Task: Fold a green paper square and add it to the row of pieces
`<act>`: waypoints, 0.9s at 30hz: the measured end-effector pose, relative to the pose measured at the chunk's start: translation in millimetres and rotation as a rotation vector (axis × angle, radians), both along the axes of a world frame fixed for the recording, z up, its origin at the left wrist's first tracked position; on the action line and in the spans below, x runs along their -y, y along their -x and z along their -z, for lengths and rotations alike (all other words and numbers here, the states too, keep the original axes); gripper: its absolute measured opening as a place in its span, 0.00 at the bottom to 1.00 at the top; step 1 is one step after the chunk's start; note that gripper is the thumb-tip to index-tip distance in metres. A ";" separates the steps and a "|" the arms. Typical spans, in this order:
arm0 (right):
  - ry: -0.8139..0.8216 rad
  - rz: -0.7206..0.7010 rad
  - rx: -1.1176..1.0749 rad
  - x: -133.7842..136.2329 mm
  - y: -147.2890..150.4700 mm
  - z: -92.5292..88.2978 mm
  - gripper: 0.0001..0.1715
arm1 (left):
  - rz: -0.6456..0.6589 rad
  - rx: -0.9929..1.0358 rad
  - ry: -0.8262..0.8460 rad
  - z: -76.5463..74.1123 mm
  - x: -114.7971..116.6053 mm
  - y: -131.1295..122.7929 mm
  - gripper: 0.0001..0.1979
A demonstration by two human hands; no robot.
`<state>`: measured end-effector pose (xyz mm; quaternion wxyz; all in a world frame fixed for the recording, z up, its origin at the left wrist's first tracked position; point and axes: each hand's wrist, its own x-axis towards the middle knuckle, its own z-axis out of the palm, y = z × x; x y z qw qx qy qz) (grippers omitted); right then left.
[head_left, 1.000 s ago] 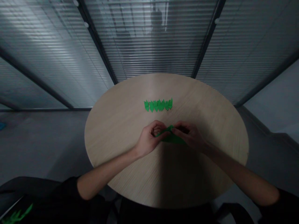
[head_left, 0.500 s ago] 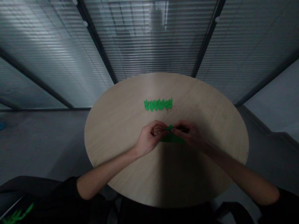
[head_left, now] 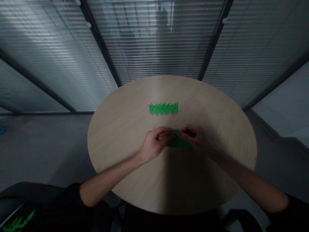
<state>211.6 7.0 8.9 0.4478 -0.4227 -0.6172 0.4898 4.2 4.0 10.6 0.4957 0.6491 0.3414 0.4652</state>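
Much green paper (head_left: 178,144) hidden by left hand (head_left: 154,143) and right hand (head_left: 196,140)

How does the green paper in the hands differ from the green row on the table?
The paper is one larger piece; the row is several small pointed pieces. The paper sits between the left hand and right hand; the row lies untouched on the table. Both are bright green.
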 end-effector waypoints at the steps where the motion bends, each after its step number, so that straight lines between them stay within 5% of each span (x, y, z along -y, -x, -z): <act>1: -0.001 0.001 0.000 -0.1 -0.1 0.1 0.14 | 0.001 -0.003 0.001 0.1 0.0 0.4 0.09; 27: -0.017 -0.016 0.054 -0.3 -2.0 0.5 0.17 | 0.002 -0.038 -0.009 -2.2 2.5 0.7 0.09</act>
